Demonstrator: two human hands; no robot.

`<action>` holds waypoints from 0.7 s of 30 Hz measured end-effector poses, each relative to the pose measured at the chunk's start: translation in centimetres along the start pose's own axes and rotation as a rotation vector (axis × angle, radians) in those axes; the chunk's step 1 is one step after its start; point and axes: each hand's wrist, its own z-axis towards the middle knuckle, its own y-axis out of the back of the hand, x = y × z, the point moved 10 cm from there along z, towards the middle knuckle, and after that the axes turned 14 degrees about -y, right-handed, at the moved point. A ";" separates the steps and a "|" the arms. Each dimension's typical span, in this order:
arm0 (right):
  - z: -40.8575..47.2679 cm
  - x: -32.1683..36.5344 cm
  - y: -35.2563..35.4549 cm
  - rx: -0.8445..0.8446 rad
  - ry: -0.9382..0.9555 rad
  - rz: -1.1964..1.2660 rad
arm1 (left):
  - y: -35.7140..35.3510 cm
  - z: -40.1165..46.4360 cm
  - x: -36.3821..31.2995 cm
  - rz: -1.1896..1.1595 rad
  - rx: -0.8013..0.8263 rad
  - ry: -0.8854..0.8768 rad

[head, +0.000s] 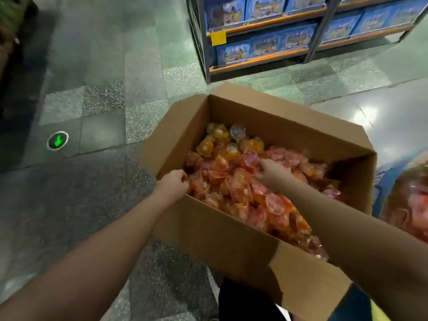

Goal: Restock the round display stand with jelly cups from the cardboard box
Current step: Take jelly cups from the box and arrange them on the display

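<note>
The box (231, 239) sits open on the floor (92, 205), its long axis running from near left to far right. Both hands reach into the cups (240, 188) (orange and pink): left hand (172, 183) fingers curled at the corner, right hand (269, 170) fingers pinching cups mid-pile.

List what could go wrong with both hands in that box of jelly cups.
1. The cardboard box looks tilted and held up off the floor; it might slip and spill.
2. The jelly cups lie loose, so a handful grabbed by the right hand may drop some.
3. The left hand at the box corner could bend the rim.
</note>
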 end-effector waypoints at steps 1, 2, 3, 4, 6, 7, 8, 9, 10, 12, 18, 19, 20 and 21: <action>1.6 0.9 0.1 -0.009 0.015 -0.012 | -0.4 1.5 0.3 0.077 0.053 -0.021; 3.1 1.7 0.0 -0.010 0.024 -0.023 | -1.0 3.0 0.4 0.175 0.119 -0.055; 4.5 2.4 -0.3 -0.008 0.028 -0.034 | -1.7 4.3 0.4 0.279 0.188 -0.102; 5.8 3.0 -0.7 -0.003 0.027 -0.053 | -2.6 5.5 0.4 0.376 0.243 -0.158; 8.1 4.4 -1.4 -0.013 0.050 -0.113 | -4.5 7.5 0.7 0.516 0.333 -0.244; 9.1 5.2 -1.7 -0.022 0.071 -0.144 | -5.4 8.3 1.0 0.565 0.372 -0.263; 10.1 5.9 -2.0 -0.032 0.091 -0.172 | -6.3 9.1 1.4 0.607 0.410 -0.274; 11.0 6.6 -2.4 -0.036 0.109 -0.196 | -7.2 9.7 2.0 0.644 0.457 -0.276; 11.9 7.2 -2.8 -0.030 0.122 -0.222 | -7.9 10.2 2.6 0.675 0.507 -0.273; 13.6 7.9 -4.0 0.002 0.130 -0.269 | -9.2 10.8 3.9 0.731 0.617 -0.249; 15.4 8.1 -5.6 -0.046 0.112 -0.264 | -10.7 11.7 4.8 0.902 0.790 -0.196; 15.4 8.0 -5.5 -0.072 0.118 -0.235 | -10.8 11.6 4.7 0.939 0.813 -0.207; 15.4 7.9 -5.4 -0.086 0.121 -0.209 | -10.8 11.5 4.7 0.969 0.836 -0.218; 15.2 7.9 -5.2 -0.098 0.128 -0.192 | -10.7 11.4 4.6 0.989 0.853 -0.228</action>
